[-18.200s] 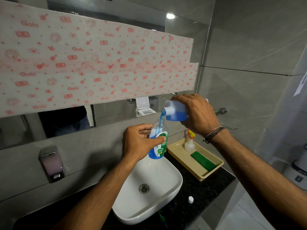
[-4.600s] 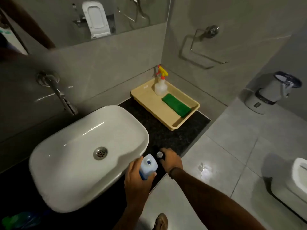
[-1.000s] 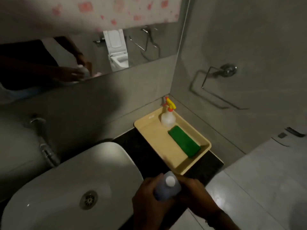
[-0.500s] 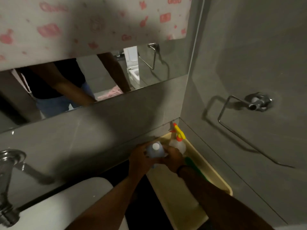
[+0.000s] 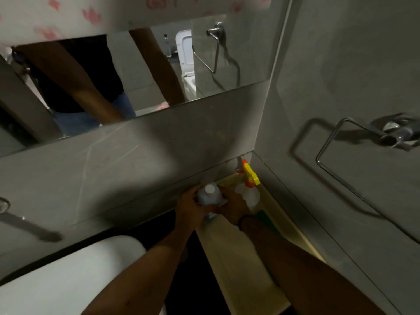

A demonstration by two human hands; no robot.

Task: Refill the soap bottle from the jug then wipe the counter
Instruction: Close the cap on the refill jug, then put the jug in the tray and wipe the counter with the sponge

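Arms outstretched, left hand [image 5: 193, 209] and right hand [image 5: 232, 206] both curl fingers [image 5: 192, 193] round the jug [image 5: 209, 197].

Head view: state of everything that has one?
jug: capped, upright, held at the far end of the tray
left hand: grips jug
right hand: holds jug's other side
spray bottle: upright, tray's far corner
green scrub pad: lying in tray, partly hidden

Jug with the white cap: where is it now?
Head view, centre: the jug is held between the left hand and right hand at the tray's far end, beside the spray bottle.
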